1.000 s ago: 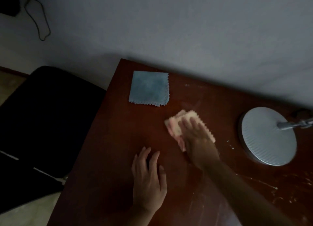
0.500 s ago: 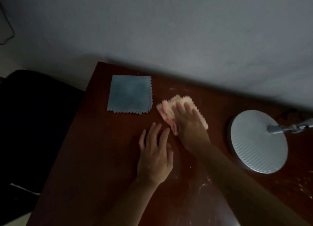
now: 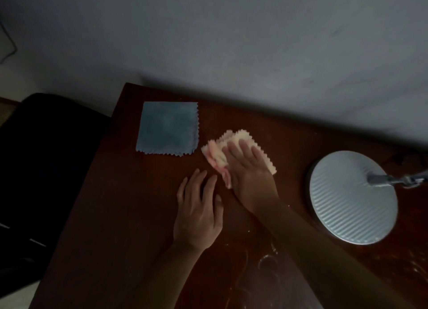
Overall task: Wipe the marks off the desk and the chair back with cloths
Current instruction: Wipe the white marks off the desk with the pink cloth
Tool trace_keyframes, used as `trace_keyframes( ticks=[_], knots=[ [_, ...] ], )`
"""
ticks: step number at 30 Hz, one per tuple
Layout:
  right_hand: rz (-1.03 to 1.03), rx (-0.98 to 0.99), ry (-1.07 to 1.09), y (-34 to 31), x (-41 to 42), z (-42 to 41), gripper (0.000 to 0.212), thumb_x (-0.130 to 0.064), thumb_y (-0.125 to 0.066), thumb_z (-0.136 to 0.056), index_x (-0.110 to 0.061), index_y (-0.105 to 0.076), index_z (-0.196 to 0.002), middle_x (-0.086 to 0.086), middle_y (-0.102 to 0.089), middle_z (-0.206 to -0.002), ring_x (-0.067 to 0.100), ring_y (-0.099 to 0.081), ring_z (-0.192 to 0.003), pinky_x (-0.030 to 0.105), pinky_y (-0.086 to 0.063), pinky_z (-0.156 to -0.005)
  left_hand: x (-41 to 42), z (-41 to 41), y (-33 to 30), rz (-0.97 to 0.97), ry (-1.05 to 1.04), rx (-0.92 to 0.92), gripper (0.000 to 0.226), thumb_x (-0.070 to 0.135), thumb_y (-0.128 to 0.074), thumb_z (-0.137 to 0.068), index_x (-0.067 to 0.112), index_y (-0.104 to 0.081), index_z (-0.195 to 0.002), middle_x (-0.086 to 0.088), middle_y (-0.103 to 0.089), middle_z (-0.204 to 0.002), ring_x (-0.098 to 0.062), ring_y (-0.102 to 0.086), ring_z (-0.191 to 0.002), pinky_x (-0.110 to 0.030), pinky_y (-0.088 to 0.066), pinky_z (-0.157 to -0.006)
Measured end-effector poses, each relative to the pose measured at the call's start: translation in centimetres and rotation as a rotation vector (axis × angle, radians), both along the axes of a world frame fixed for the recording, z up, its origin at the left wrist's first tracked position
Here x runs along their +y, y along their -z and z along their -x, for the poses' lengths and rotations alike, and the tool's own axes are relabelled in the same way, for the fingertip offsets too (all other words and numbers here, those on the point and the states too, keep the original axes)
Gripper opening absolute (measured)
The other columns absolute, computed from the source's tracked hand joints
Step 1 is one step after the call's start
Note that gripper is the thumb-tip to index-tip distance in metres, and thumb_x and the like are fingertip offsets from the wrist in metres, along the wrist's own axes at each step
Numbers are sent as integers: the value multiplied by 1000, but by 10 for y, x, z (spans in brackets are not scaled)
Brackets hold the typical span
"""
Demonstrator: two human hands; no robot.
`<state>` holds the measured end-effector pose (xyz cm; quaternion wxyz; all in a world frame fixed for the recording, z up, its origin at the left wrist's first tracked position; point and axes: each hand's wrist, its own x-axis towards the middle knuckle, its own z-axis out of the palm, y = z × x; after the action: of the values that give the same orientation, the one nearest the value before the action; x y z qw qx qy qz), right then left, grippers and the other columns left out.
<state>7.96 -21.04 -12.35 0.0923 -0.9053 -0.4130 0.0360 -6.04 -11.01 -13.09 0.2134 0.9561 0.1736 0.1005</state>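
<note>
A right hand [image 3: 249, 169] presses a folded pink cloth [image 3: 234, 152] flat to the desk [image 3: 129, 204], fingers straight and together, apparently bearing down on a smear. The left hand [image 3: 198, 210] rests open beside it, gripping nothing, likely as a brace. A blue cloth [image 3: 168, 128] lies unused beyond the left fingertips. Pale marks [image 3: 266, 260] remain nearer the wrists; the dark chair [image 3: 46, 169] waits off the desk's left edge.

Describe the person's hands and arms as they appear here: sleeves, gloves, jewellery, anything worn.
Both forearms are bare as far as the frame shows; no sleeve reaches into view. The left hand and the right hand wear no gloves. No ring, watch or bracelet can be made out, though the dim light could hide small items. Fingernails look short and plain.
</note>
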Motion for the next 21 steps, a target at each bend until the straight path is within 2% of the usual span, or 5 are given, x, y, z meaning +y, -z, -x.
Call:
trace_keyframes(
  ticks=[4,6,14,17,21],
  knots=[
    [56,31,112,-4,40,-74,58,-33,-24,-94,-8,-52,-138,13,-52,-142,39,-40,-136,50,-30,-111,-1,-4,-1,-4,-27,10,43,28,-47,-95,9,-52,-133,-15,-52,-139,-28,-41,-139,-49,-30,-116],
    [34,28,117,-4,43,-76,59,-33,-21,-95,-6,-51,-137,14,-51,-142,40,-39,-137,52,-30,-112,1,-5,-1,-10,-37,4,44,28,-46,-95,8,-52,-133,-16,-52,-138,-29,-41,-138,-50,-30,-116],
    [-80,105,-41,-8,-68,79,44,-30,-41,-100,-11,-54,-138,6,-46,-148,31,-35,-142,49,-25,-116,3,-1,3,-33,-19,-1,41,24,-46,-93,9,-56,-129,-19,-52,-136,-33,-43,-136,-54,-28,-115],
    [23,75,-130,-7,-64,35,48,-30,-40,-95,-13,-54,-137,7,-49,-146,32,-41,-138,47,-28,-114,2,-1,-1,43,15,6,43,29,-50,-88,11,-57,-127,-15,-50,-139,-30,-38,-139,-51,-24,-117],
    [80,86,-2,-12,-30,-31,62,-35,-22,-91,-8,-51,-139,14,-48,-146,41,-38,-137,50,-31,-109,0,1,-12,177,-39,-26,48,30,-51,-84,11,-58,-128,-10,-48,-142,-25,-35,-141,-39,-22,-116]
  ],
)
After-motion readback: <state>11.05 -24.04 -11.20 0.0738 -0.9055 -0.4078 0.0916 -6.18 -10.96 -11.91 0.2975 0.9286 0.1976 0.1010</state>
